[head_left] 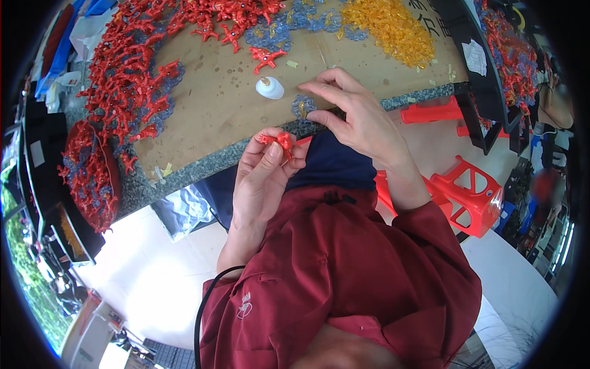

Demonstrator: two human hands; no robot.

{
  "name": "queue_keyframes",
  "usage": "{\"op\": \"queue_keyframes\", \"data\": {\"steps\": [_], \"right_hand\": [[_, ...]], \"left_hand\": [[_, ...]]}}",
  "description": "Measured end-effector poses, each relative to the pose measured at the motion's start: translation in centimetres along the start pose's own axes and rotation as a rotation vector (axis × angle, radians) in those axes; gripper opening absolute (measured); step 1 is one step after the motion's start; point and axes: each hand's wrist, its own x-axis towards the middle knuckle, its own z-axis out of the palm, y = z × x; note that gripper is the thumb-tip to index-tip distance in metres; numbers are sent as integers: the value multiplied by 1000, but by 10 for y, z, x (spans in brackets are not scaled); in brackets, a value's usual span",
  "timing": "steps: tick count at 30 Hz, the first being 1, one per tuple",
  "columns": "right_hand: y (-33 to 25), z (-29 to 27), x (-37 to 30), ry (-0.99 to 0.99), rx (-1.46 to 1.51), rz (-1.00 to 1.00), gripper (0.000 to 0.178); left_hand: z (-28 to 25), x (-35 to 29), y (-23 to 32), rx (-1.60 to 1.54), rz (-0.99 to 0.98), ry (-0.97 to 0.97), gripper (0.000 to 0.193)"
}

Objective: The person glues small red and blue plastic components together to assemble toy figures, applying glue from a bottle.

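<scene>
Left grip holds small, shiny red plastic toy | right grip wide, beside clear-blue round plastic piece | white bottle on brown-topped table

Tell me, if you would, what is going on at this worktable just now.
A person in a dark red shirt holds a small red figure in the left hand. The right hand is open beside a clear bluish piece with a yellow middle. A white bottle sits on the brown sheet, with many red figures heaped on the left and yellow pieces toward the far right.
</scene>
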Motion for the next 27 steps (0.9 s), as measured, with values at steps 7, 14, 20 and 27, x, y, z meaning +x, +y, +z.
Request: {"op": "queue_keyframes", "data": {"steps": [7,14,20,27], "right_hand": [[-4,-4,3,-127,0,48,28],[-21,-5,-5,-189,420,177,35],[-15,1,-12,-249,688,113,39],[-7,-1,-15,-282,1096,333,26]], "left_hand": [[-3,0,2,70,11,14,19],[5,6,0,16,16,-76,18],[-2,7,-1,-40,11,-149,19],[-4,6,-3,-38,49,-138,19]]}}
